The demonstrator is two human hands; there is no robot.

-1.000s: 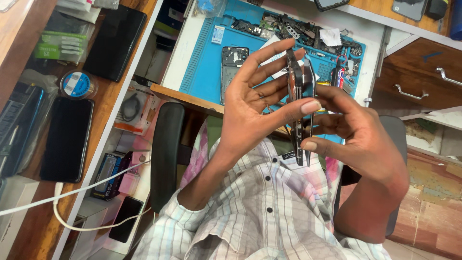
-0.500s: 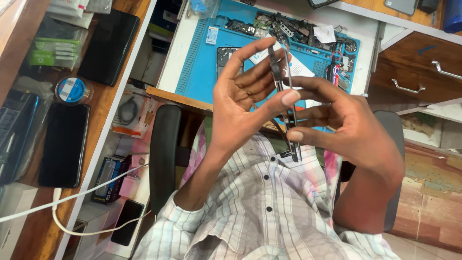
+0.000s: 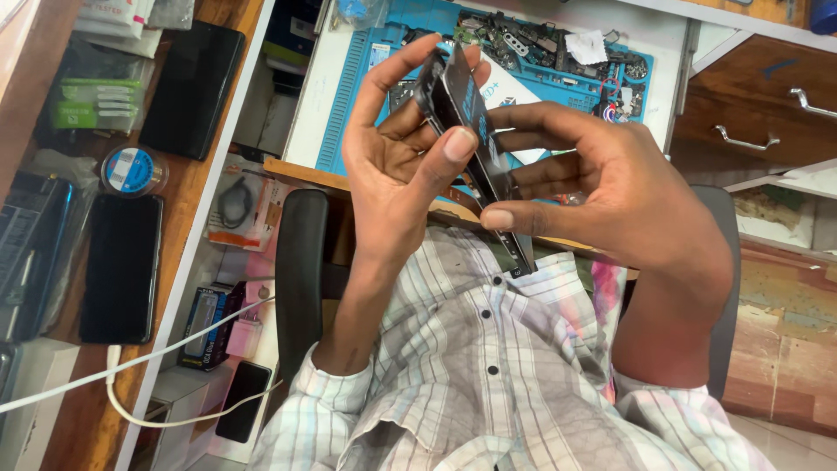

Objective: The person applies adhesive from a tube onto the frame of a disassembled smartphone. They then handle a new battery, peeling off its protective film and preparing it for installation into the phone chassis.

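Note:
I hold a thin dark smartphone (image 3: 478,139) edge-on between both hands, above my lap and a checked shirt (image 3: 488,375). My left hand (image 3: 397,170) cradles its back, fingers spread, thumb pressing on the front edge. My right hand (image 3: 610,187) grips it from the right, thumb near the lower end and fingers along the side. The phone's lower tip points toward my chest. Behind the hands lies a blue repair mat (image 3: 532,61) with small parts and circuit pieces.
A wooden shelf at left carries two dark phones (image 3: 122,266) (image 3: 192,87), a tape roll (image 3: 131,170) and packets. A white cable (image 3: 131,384) runs across the lower left. A black chair armrest (image 3: 301,279) stands beside me. Wooden drawers with metal handles (image 3: 758,113) are at right.
The phone has turned slightly, so more of its dark face shows. My hands have stayed on it, with the left thumb shifting along the edge.

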